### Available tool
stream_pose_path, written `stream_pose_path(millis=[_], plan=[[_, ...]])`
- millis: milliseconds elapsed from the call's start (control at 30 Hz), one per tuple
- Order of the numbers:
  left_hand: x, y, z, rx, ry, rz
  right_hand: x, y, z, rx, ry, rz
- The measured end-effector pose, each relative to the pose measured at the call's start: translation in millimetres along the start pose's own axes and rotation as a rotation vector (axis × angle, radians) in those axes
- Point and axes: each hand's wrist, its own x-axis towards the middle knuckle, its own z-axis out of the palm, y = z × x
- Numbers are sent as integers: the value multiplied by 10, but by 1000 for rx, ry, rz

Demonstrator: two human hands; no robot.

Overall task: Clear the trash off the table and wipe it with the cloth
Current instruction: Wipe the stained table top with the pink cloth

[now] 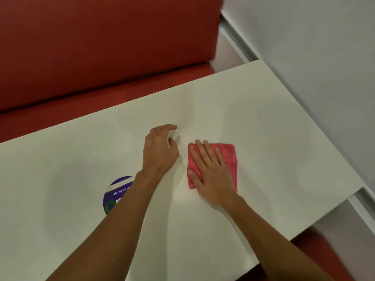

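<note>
Seen from the head, wiping is judged the step in hand: the cloth (227,157) is pressed flat mid-way along the table (284,128) by the spread right hand (211,173), the left hand (159,151) is held loosely curved and empty beside it, and sweeping pressure is called for next.

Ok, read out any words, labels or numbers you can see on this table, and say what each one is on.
"as you go": upside down to the camera, on the round purple sticker on the white table; the word before it is hidden by the left forearm.
Larger white lettering beside the sticker's green ring: mostly hidden, unreadable.
Pink cloth: no text visible.
</note>
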Motion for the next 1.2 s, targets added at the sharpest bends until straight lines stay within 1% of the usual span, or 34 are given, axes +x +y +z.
stream_pose_path(millis=[67,133,167,233,267,300,333,400,500,600,700,833,900,967,1100,1200], plan=[[-183,85,69,3,-38,19,-294,-38,-14,28,-22,10],[-376,184,137,3,-78,50,-532,-25,-2,107,-41,15],[-472,239,170,10,-98,71,-624,-7,-3,192,-44,22],[-626,351,234,28,-125,100,-737,45,-73,454,-31,76],[-683,404,267,32,-136,105,-776,84,-125,583,-3,128],[-730,453,304,35,-150,107,-805,141,-176,655,46,180],[-774,496,339,45,-162,102,-821,208,-225,654,105,217],[-811,567,408,68,-196,61,-830,350,-290,514,186,255],[-816,658,470,58,-242,-83,-809,484,-340,397,160,276],[-785,711,520,58,-256,-182,-751,555,-351,302,140,232],[-743,694,539,78,-246,-219,-645,591,-384,282,104,243],[-761,699,463,90,-225,-220,-572,623,-429,252,47,292],[-784,721,402,65,-225,-188,-577,635,-458,266,61,316],[-805,752,337,-17,-235,-191,-588,635,-480,311,84,338],[-864,833,187,-272,-250,-348,-640,531,-530,486,93,378],[-913,807,85,-386,-266,-417,-736,385,-577,551,181,363]])
